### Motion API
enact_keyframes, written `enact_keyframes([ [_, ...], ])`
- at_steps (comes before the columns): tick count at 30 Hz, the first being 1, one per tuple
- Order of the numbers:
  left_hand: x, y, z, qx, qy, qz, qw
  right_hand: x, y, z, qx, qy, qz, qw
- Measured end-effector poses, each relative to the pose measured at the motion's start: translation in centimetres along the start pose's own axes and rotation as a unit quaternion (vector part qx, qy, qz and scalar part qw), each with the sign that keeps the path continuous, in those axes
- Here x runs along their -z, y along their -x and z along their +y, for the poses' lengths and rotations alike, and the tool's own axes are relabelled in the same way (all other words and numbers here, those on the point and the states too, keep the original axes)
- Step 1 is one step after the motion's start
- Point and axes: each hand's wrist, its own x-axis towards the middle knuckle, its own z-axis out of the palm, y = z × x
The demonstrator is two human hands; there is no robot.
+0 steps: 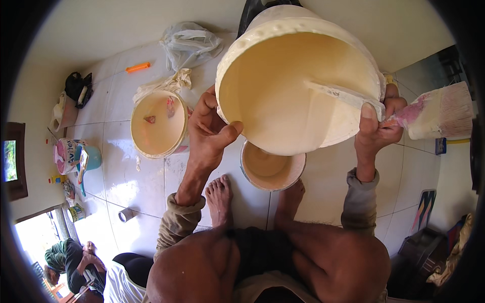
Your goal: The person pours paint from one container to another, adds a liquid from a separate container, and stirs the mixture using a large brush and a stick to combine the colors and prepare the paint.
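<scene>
A large bucket (262, 63), coated inside with cream paint (278, 113), is held tilted in front of me. Its low lip lies over a smaller bucket (293, 171) on the floor between my feet, which has cream liquid inside. My left hand (209, 131) is closed on the large bucket's left rim. On the opposite side, my right hand (376, 131) grips the rim, its thumb against a paint-covered flat stick (346, 96) that leans into the bucket. A wide paintbrush (434, 113) is also in that hand, pale bristles pointing right.
Left of the buckets stands another paint bucket (134, 131) with a cloth (164, 86) at its rim. An orange tool (138, 67) and a plastic bag (189, 45) lie near the wall. Pots (90, 157) stand far left; a person (76, 262) sits at lower left.
</scene>
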Motion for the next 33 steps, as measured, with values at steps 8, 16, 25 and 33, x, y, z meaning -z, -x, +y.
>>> enact_keyframes([
  [8, -0.4, 0.2, 0.7, -0.011, -0.014, -0.003, 1.0, -0.2, -0.2, -1.0, 0.003, -0.019, 0.04, 0.999],
  [16, -0.6, 0.5, 1.4, -0.018, -0.027, -0.007, 0.999, 0.5, -0.1, -1.4, 0.012, -0.01, 0.042, 0.999],
  [25, -1.1, 0.7, 2.5, -0.036, -0.039, -0.016, 0.998, 1.4, 0.1, -1.4, 0.01, -0.003, 0.037, 0.999],
  [33, -1.0, 0.9, 2.7, -0.039, -0.037, -0.02, 0.998, 1.1, -0.4, -1.7, 0.042, -0.018, 0.051, 0.998],
])
